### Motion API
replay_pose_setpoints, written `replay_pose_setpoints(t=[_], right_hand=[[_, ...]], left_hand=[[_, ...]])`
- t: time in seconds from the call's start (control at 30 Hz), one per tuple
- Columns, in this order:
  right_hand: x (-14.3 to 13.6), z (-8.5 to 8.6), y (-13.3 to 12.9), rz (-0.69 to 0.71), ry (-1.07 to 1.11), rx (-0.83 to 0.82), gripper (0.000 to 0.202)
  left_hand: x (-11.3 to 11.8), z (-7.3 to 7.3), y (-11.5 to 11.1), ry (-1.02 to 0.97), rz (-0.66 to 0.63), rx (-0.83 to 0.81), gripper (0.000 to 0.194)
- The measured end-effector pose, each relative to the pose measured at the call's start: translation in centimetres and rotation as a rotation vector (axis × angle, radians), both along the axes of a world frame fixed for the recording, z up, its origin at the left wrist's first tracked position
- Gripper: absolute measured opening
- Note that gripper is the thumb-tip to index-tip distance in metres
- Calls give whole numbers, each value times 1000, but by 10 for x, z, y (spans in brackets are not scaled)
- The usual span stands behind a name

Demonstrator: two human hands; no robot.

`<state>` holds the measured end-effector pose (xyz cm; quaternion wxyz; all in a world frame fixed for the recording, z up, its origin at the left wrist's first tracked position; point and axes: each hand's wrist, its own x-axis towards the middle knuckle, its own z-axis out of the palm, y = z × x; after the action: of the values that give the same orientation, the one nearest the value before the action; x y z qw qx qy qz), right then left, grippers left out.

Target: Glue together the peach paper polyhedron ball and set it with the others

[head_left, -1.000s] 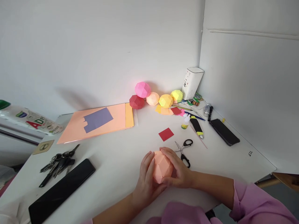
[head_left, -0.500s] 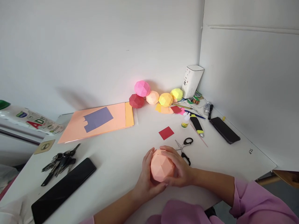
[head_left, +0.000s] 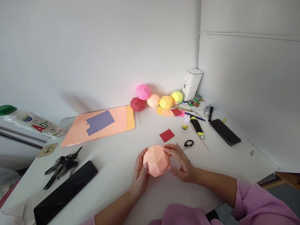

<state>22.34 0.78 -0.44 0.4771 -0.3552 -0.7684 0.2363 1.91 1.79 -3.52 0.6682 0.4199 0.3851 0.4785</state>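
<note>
A peach faceted paper ball (head_left: 156,162) is held above the near part of the table. My left hand (head_left: 140,175) grips its left side, thumb on the front face and fingers behind. On the right edge, the fingertips and thumb of my right hand (head_left: 184,164) rest against the ball, with the palm away from it. Black-handled scissors (head_left: 188,143) lie just beyond my right hand, which partly hides them. A red paper rectangle (head_left: 167,135) lies flat past the ball.
Several faceted paper balls (head_left: 166,102) line the wall. Nearby are a glue bottle (head_left: 185,122), a utility knife (head_left: 197,127) and a black phone (head_left: 225,132). To the left are peach sheets (head_left: 77,129), keys (head_left: 62,165), a long black device (head_left: 65,192) and a white bottle (head_left: 35,122).
The ball has turned and shifted slightly left and up. My left thumb has moved onto its front face, while my right hand has loosened from around it to its right edge.
</note>
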Motion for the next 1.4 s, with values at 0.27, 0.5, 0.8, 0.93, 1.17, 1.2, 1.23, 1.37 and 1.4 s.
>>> replay_pose_setpoints(t=[0.27,0.5,0.8,0.93,1.17,1.2,1.23,1.37,1.4], right_hand=[[0,0,1,6,148,-156,45],[-1,-3,-2,16,226,-167,38],[-2,-1,-5,42,110,-77,57],[-1,-4,-6,104,86,-184,63],[-3,1,-9,140,150,-319,58],[-3,2,-9,142,160,-337,58],[-3,3,-8,146,170,-354,59],[-3,4,-8,159,183,-379,59],[-3,4,-8,159,183,-381,58]], left_hand=[[6,14,12,-325,-364,-267,57],[6,11,11,-440,-501,-425,68],[7,18,7,-410,-611,-399,81],[8,19,6,-379,-612,-325,76],[8,16,5,-372,-605,-331,71],[8,16,5,-374,-602,-328,71],[8,15,5,-376,-595,-319,70],[9,16,5,-376,-578,-272,68],[9,16,5,-378,-582,-266,68]])
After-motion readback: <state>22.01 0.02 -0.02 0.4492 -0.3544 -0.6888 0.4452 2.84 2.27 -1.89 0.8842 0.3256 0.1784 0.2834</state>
